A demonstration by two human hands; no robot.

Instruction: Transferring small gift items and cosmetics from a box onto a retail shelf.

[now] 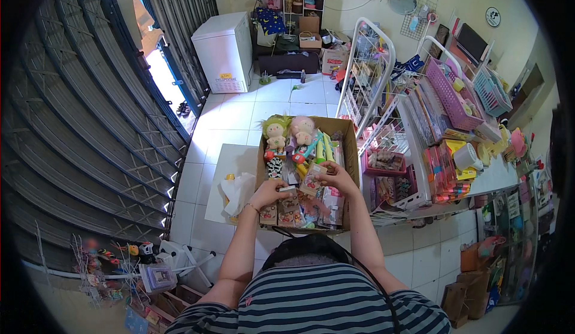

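Note:
An open cardboard box (353, 154) full of small goods lies before me. My right hand (338, 179) grips a small brown box with a cherry print (313, 179), tilted above the goods. My left hand (269, 193) holds a similar small box (289, 201) by its upper edge, over more such boxes at the near left. Two plush dolls, one with green hair (275, 134) and one pink (302, 130), lie at the far end. A cow-patterned item (275, 168) is beyond my left hand. Clear packets (333, 206) fill the near right corner.
White paper or plastic (238, 194) lies on a pale board (215, 167) left of the box. At right stand a white wire rack (355, 80) and a shelf unit with a pink basket (453, 93). A folding metal gate (103, 123) lines the left; a white chest freezer (224, 53) stands beyond.

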